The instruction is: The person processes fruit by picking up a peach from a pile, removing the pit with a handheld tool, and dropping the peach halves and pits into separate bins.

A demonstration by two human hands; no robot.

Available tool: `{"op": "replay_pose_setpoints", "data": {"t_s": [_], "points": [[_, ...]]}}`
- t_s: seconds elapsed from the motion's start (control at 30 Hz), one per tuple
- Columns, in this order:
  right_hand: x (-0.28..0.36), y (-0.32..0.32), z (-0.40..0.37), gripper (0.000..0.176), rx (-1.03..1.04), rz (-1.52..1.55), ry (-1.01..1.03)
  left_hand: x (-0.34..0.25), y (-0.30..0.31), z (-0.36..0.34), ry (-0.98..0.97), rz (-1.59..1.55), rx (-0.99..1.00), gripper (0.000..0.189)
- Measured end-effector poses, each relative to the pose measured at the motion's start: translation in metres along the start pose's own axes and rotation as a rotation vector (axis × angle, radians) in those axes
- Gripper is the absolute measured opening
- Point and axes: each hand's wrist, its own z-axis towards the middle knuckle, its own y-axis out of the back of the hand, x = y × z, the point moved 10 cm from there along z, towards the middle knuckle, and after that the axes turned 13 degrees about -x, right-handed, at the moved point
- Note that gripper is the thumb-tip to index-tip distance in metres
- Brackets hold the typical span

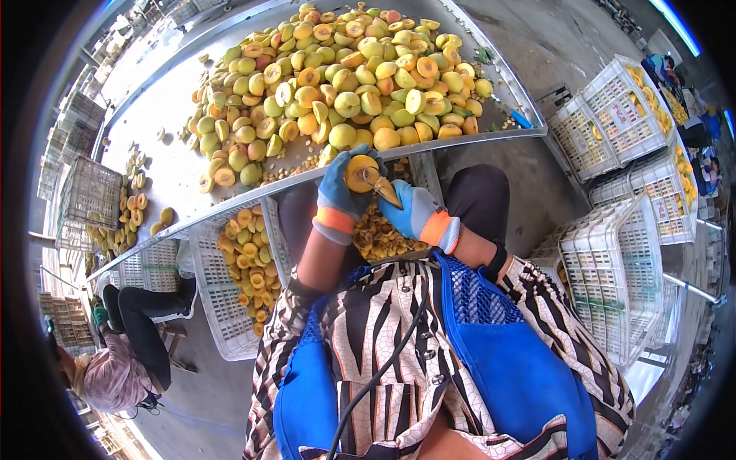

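In my gloved left hand (337, 192) sits a yellow peach half (357, 172), its cut face turned up. My right hand (414, 213), gloved in blue and grey with an orange cuff, is closed around a small pitting tool (388, 193) with a wooden handle. The tool's thin metal end touches the peach's cut face around the middle. Just beyond both hands, a big heap of halved peaches (337, 84) lies on the metal table (165, 100). Below the hands, between my knees, a mass of brownish-yellow pieces (376, 234) shows.
A white crate (211, 284) at my left holds peach halves. More white crates (613, 264) stand at the right, some with fruit. A blue object (520, 119) lies at the table's right corner. Another person (119, 368) sits at the far left.
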Motion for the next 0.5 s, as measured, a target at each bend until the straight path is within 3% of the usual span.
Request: {"op": "replay_pose_setpoints", "data": {"t_s": [0.33, 0.43, 0.5], "points": [[-0.015, -0.014, -0.007, 0.027, -0.037, -0.029, 0.004, 0.007, -0.005, -0.007, -0.029, 0.043, -0.019, 0.042], [-0.021, -0.023, -0.011, 0.027, -0.022, -0.043, -0.019, 0.008, -0.007, -0.008, -0.085, 0.073, 0.005, 0.042], [-0.023, -0.028, -0.013, 0.027, -0.057, 0.057, -0.047, 0.002, -0.006, -0.011, -0.221, 0.134, -0.007, 0.043]]}}
